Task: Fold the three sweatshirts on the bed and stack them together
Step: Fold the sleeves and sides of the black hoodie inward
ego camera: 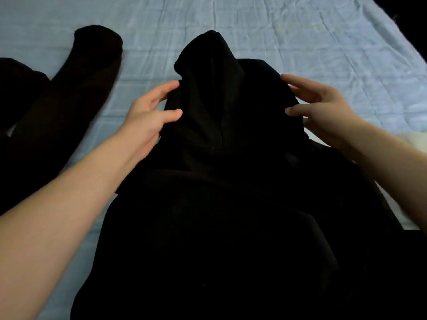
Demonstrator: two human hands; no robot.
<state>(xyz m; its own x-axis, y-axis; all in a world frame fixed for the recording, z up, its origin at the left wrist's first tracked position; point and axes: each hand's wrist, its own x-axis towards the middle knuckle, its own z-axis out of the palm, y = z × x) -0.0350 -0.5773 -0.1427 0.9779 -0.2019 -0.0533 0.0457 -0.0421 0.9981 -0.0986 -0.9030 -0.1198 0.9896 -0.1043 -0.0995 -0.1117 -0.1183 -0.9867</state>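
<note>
The black sweatshirt [219, 215] lies nearest, its body spread flat on the bed from the lower edge of the view up between both bare forearms. Its folds are too dark to tell apart.

Well to the left of the left grip [147, 118] lies a second dark garment [69, 93]. One sleeve of it runs up and away on the light blue sheet [300, 31], apart from the sweatshirt. The left grip is wide: the fingers [169, 87] are fairly straight and spread, and they touch the left edge of the hood [208, 72]. The thumb reaches onto the cloth just below them, and nothing is pinched that I can see.

The hood stands between the two grips, rising to a blunt peak beyond the fingertips.

The right grip [323, 109] is wide too. Its straight fingers rest on the right side of the hood and its thumb points inward across the cloth. To the right of that grip, at the edge of the view, a pale thing [413, 140] lies on the sheet. I cannot tell what it is.
</note>
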